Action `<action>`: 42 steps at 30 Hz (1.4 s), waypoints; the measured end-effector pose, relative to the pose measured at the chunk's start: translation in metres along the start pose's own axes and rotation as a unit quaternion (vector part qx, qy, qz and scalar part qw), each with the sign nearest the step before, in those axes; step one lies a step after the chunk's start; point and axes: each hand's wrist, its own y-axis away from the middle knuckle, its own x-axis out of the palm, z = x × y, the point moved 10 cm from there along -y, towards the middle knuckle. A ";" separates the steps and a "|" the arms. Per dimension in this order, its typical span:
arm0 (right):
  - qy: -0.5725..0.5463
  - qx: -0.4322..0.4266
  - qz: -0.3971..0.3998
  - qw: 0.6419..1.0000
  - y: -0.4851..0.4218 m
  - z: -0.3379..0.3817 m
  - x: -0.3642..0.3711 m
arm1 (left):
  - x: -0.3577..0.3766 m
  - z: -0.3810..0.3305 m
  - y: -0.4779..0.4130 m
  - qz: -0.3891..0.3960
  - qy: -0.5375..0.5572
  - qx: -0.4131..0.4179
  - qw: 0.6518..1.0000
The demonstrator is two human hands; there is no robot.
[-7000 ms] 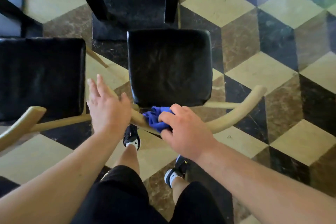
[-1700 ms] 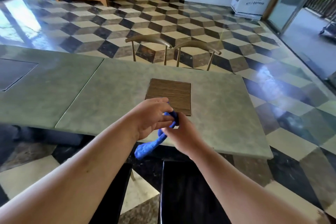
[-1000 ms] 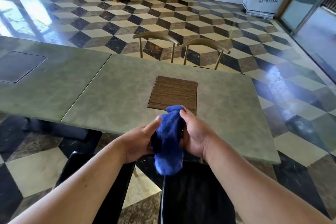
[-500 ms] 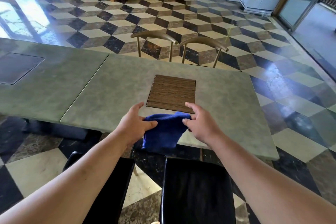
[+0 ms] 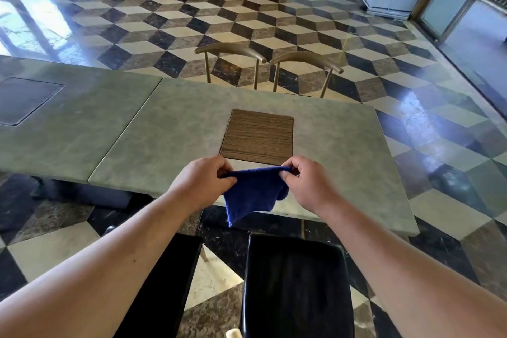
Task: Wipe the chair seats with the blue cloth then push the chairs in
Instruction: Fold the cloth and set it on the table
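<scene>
Left hand (image 5: 201, 182) and right hand (image 5: 307, 184) pinch one blue cloth (image 5: 252, 192); two black seats below: left seat (image 5: 170, 296), right seat (image 5: 296, 282)

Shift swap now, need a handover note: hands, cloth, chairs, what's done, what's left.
Left hand and right hand: each pinches a top corner of the cloth, which hangs spread between them above the near edge of the table.
Left seat and right seat stand out from the table, not pushed in.
Done: cannot tell from this view whether either seat is wiped.
Left: wipe if needed, then push both chairs in.
</scene>
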 end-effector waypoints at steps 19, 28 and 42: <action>-0.033 0.205 0.066 0.976 -0.043 -0.240 0.015 | 0.222 -0.013 -0.104 0.120 0.054 -0.100 0.986; 0.133 0.056 0.130 0.981 -0.065 -0.275 0.074 | 0.331 -0.037 -0.126 0.188 -0.155 0.025 0.969; 0.274 -0.060 0.062 0.958 -0.070 -0.141 0.016 | 0.190 -0.081 -0.100 0.059 -0.191 0.052 0.978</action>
